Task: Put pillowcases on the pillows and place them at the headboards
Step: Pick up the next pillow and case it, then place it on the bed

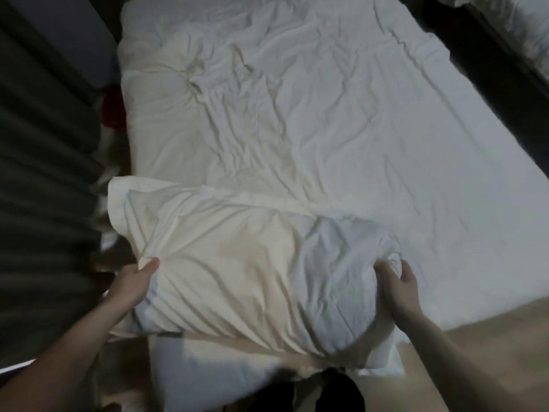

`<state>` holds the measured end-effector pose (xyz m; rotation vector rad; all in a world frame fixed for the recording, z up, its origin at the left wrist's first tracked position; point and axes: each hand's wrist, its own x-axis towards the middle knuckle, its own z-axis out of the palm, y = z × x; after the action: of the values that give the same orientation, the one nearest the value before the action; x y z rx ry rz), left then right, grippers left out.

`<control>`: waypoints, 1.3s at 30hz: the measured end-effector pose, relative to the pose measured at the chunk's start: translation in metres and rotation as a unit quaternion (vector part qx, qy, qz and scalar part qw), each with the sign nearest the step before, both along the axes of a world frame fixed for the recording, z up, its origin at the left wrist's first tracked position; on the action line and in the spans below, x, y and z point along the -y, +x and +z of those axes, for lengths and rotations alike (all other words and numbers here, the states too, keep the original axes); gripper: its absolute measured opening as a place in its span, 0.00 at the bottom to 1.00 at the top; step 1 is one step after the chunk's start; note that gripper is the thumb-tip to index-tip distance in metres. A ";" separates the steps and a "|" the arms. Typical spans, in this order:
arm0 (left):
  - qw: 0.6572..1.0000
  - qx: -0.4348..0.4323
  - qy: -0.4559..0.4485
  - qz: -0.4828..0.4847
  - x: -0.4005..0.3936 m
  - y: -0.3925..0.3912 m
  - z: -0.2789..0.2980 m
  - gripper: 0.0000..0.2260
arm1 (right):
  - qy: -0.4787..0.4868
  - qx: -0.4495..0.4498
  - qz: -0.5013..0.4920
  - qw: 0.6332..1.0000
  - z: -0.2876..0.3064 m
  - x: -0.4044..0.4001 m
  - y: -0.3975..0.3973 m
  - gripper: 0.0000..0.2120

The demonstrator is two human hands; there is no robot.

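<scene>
Far left: dark pleated curtain (44, 179), with something red (113, 110) low between it and the bed; too dim to identify.

Left hand (135, 282): thumb on top of the cased pillow (237, 263), fingers hidden under its left end, so it appears to be gripping that end. Fabric bunches into creases at the thumb.

Pillow: held at the foot of the bed (386, 144), partly over the rumpled white sheet and partly overhanging the near edge. Long axis runs left to right across the view, one hand at each end. Loose flap of pillowcase sticks out at the upper left corner.

Right hand (396, 281): fingers curled over a gathered wad of fabric at the right end, clamped on it.

Judgement: case looks on. The far end of the bed is well apart from both hands, straight ahead; neither hand is clearly nearer. The pillow already lies crosswise, so carrying it forward needs no turn.

Right: wood floor (475, 352).
</scene>
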<state>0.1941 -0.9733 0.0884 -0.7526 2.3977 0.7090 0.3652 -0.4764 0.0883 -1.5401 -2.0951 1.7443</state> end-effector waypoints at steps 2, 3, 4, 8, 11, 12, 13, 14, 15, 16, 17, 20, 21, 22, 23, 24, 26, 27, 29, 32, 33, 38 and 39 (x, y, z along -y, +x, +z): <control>0.999 0.033 -0.022 -0.011 0.028 0.027 0.004 0.35 | 0.023 0.007 0.017 1.000 0.004 0.008 0.008 0.08; 0.998 0.044 -0.031 -0.020 0.035 0.038 0.002 0.35 | 0.040 0.024 0.038 0.998 -0.001 0.011 0.012 0.09; 0.998 0.050 -0.035 -0.030 0.039 0.047 -0.003 0.34 | 0.054 0.055 0.065 0.995 -0.009 0.014 0.015 0.10; 0.977 0.145 -0.083 -0.134 0.030 0.074 -0.026 0.22 | 0.057 0.205 0.148 0.966 -0.051 0.015 0.020 0.21; 0.957 0.167 -0.138 -0.194 0.020 0.062 -0.042 0.21 | 0.080 0.268 0.171 0.945 -0.072 0.011 0.007 0.32; 0.956 0.144 -0.160 -0.197 0.012 0.050 -0.041 0.20 | 0.105 0.255 0.175 0.945 -0.073 0.011 -0.002 0.32; 0.957 0.109 -0.178 -0.199 0.002 0.037 -0.041 0.18 | 0.136 0.226 0.184 0.947 -0.075 0.011 -0.011 0.32; 0.961 0.072 -0.176 -0.199 -0.007 0.023 -0.043 0.18 | 0.162 0.192 0.201 0.947 -0.077 0.011 -0.021 0.32; 0.965 0.041 -0.158 -0.205 -0.017 0.009 -0.047 0.18 | 0.178 0.162 0.227 0.944 -0.081 0.010 -0.030 0.32; 0.966 0.022 -0.131 -0.220 -0.028 -0.004 -0.053 0.19 | 0.184 0.142 0.263 0.936 -0.085 0.009 -0.040 0.33; 0.963 0.014 -0.111 -0.246 -0.036 -0.014 -0.062 0.20 | 0.188 0.132 0.303 0.925 -0.091 0.007 -0.050 0.34; 0.947 0.036 -0.094 -0.304 -0.062 -0.036 -0.086 0.26 | 0.198 0.168 0.398 0.880 -0.112 0.000 -0.074 0.36; 0.942 0.056 -0.096 -0.316 -0.068 -0.040 -0.092 0.29 | 0.192 0.200 0.419 0.865 -0.120 -0.005 -0.079 0.38; 0.934 0.084 -0.103 -0.333 -0.071 -0.045 -0.100 0.31 | 0.186 0.239 0.436 0.848 -0.126 -0.011 -0.082 0.40; 0.924 0.113 -0.107 -0.349 -0.072 -0.047 -0.109 0.33 | 0.176 0.271 0.451 0.832 -0.133 -0.016 -0.082 0.43; 0.912 0.146 -0.111 -0.366 -0.072 -0.047 -0.116 0.35 | 0.164 0.295 0.463 0.820 -0.137 -0.020 -0.080 0.46; 0.892 0.205 -0.105 -0.388 -0.069 -0.045 -0.123 0.37 | 0.131 0.320 0.478 0.807 -0.140 -0.023 -0.074 0.50; 0.883 0.230 -0.098 -0.396 -0.069 -0.042 -0.120 0.38 | 0.122 0.326 0.488 0.801 -0.140 -0.022 -0.069 0.50; 0.871 0.270 -0.074 -0.403 -0.071 -0.037 -0.105 0.38 | 0.110 0.344 0.506 0.783 -0.133 -0.018 -0.056 0.49; 0.872 0.286 -0.054 -0.393 -0.064 -0.028 -0.074 0.39 | 0.119 0.359 0.523 0.764 -0.108 -0.012 -0.037 0.47; 0.871 0.276 -0.067 -0.401 -0.061 -0.024 -0.064 0.40 | 0.135 0.348 0.533 0.759 -0.098 -0.011 -0.030 0.42; 0.884 0.067 -0.143 -0.441 -0.037 0.030 -0.026 0.17 | 0.265 0.186 0.509 0.798 -0.043 -0.008 0.008 0.15; 0.893 0.021 -0.144 -0.425 -0.031 0.045 -0.017 0.19 | 0.291 0.165 0.498 0.800 -0.044 -0.010 0.019 0.13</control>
<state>0.2396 -0.9427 0.0718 0.2228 2.4707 -0.0275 0.3838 -0.4662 0.0447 -0.5639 -3.5253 0.6439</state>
